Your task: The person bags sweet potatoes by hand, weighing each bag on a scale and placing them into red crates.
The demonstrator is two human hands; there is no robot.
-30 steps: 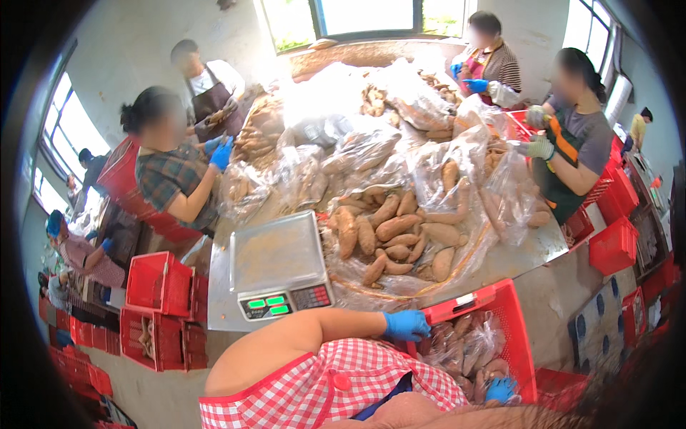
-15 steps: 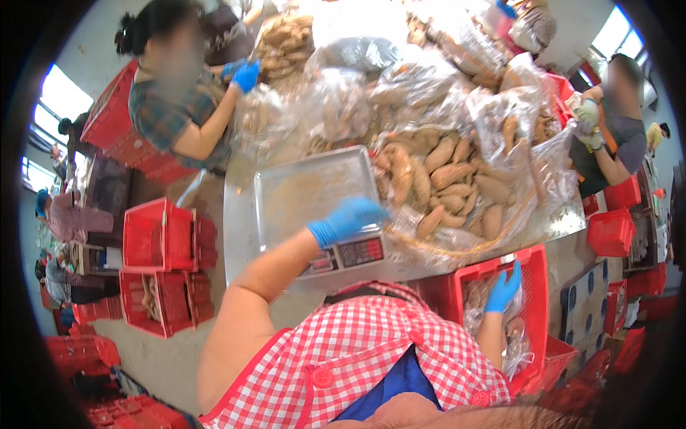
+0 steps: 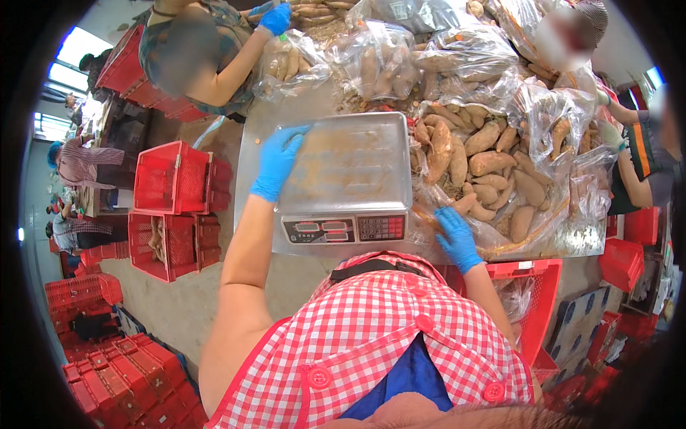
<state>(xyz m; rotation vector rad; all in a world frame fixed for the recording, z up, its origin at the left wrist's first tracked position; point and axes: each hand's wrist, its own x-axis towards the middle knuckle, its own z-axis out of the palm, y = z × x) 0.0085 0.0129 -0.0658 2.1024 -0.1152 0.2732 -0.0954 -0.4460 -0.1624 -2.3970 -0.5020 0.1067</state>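
Observation:
A digital scale with a bare, stained steel pan (image 3: pixel 350 164) stands on the metal table in front of me. My left hand (image 3: pixel 280 163), in a blue glove, rests at the pan's left edge with its fingers stretched out. To the right of the scale, sweet potatoes (image 3: pixel 491 163) lie heaped in a large opened clear plastic bag (image 3: pixel 514 250). My right hand (image 3: pixel 457 239), also blue-gloved, reaches to the near left rim of that bag, fingers apart. Whether it touches the plastic I cannot tell.
Filled plastic bags (image 3: pixel 379 61) crowd the table's far side. A red crate (image 3: pixel 532 300) holding bagged goods stands below the table's near right edge. Stacked red crates (image 3: pixel 171 179) are at the left. Co-workers stand at the far left and right, one with a blue-gloved hand (image 3: pixel 275 18).
My left hand has moved from the scale's front right to the pan's left edge. My right hand has come up from the red crate to the bag. The view has shifted.

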